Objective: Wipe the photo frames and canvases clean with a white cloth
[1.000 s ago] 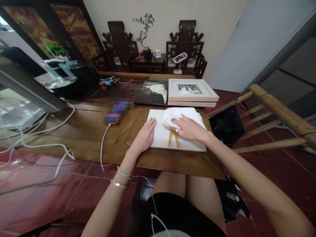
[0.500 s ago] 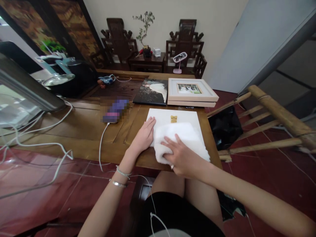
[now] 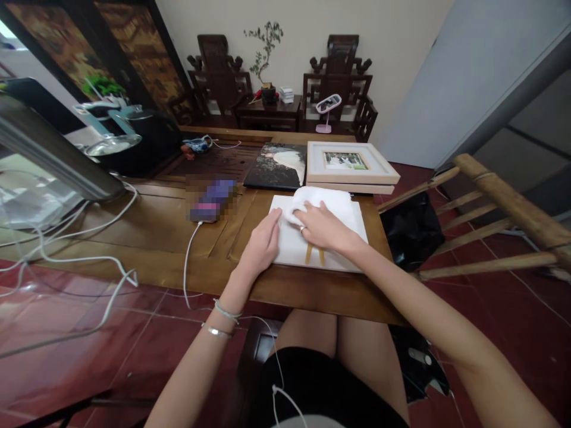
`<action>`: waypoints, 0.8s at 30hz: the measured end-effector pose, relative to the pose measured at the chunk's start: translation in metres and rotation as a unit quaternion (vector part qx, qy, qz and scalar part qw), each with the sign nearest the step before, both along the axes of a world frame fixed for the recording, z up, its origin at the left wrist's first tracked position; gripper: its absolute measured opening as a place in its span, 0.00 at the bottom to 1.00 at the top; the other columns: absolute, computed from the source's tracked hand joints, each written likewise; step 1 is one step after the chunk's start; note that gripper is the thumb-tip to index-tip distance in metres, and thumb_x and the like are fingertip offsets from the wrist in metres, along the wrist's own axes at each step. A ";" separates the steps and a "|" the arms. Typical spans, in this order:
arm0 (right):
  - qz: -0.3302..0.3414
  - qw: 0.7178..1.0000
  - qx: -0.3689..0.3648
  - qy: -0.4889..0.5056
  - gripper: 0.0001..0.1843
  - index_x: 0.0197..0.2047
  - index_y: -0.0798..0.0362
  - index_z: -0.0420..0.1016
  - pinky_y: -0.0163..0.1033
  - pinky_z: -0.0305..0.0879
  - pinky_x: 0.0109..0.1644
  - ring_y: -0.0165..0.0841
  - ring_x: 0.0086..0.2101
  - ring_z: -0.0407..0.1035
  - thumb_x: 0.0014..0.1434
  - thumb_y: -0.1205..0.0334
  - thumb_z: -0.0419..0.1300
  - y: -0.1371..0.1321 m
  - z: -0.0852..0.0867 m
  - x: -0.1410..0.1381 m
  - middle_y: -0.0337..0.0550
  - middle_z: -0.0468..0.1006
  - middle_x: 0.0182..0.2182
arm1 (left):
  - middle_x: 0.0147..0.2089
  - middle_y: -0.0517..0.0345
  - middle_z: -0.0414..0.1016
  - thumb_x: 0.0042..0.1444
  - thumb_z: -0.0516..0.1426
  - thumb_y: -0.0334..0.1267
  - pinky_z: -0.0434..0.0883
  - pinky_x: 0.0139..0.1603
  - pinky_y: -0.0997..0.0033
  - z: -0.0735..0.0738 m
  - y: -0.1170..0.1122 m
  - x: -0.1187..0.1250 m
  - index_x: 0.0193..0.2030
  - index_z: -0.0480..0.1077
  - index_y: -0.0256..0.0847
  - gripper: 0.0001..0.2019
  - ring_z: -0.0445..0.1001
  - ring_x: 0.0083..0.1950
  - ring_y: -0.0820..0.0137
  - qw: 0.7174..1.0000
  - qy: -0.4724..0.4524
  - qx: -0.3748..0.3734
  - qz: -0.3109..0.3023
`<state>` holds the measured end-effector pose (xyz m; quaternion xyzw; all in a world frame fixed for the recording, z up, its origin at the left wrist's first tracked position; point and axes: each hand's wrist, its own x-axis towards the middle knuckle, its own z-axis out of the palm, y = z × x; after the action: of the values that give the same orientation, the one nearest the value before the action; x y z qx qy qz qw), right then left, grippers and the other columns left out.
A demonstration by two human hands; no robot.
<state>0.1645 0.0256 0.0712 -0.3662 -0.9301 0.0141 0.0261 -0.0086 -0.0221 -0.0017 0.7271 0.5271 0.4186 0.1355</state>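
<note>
A flat white panel (image 3: 285,252) lies near the front edge of the wooden table, with two gold-coloured strips (image 3: 314,255) on its lower part. My left hand (image 3: 264,244) rests along the panel's left edge, fingers stretched out and touching it. With my right hand (image 3: 322,224) I hold a folded white towel (image 3: 323,195) pressed on the upper part of the panel. The towel and my hand cover the panel's middle and top, so the upper ends of the gold strips are hidden.
Behind the panel lie a dark photo print (image 3: 279,166) and stacked light wooden picture frames (image 3: 352,163). A phone (image 3: 213,201) with a white cable is to the left. A pink mirror (image 3: 329,113) stands beyond. A bamboo chair (image 3: 504,208) with a black bag (image 3: 413,229) stands right.
My right hand has moved the towel away from me, from the panel's near part to its far part. The lower gold strips now show. My left hand stays at the left edge.
</note>
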 end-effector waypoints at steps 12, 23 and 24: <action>0.245 0.964 -0.099 0.009 0.12 0.38 0.53 0.73 0.48 0.60 0.54 0.41 0.45 0.70 0.53 0.73 0.53 -0.056 0.011 0.013 0.47 0.77 0.40 | 0.68 0.50 0.60 0.68 0.34 0.48 0.55 0.69 0.56 -0.005 0.001 -0.004 0.65 0.59 0.38 0.27 0.57 0.69 0.64 0.989 -0.133 -0.050 0.030; 0.013 0.994 -0.100 0.032 0.18 0.44 0.56 0.71 0.42 0.61 0.42 0.44 0.41 0.70 0.66 0.54 0.46 0.024 0.022 0.015 0.56 0.77 0.40 | 0.65 0.41 0.63 0.64 0.46 0.39 0.59 0.67 0.51 -0.008 0.003 0.001 0.61 0.64 0.32 0.22 0.59 0.68 0.57 0.993 0.113 -0.020 -0.010; 0.008 0.994 -0.102 0.043 0.18 0.44 0.56 0.72 0.42 0.61 0.43 0.44 0.42 0.70 0.66 0.54 0.46 0.031 0.019 0.008 0.56 0.77 0.41 | 0.65 0.41 0.63 0.64 0.46 0.39 0.59 0.67 0.51 -0.008 0.003 0.000 0.61 0.64 0.31 0.22 0.59 0.68 0.57 0.993 0.117 -0.019 -0.009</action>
<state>0.1727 0.0569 0.0906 -0.3588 -0.9246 0.1246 0.0290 -0.0085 -0.0190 -0.0094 0.7734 0.5402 0.3191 0.0904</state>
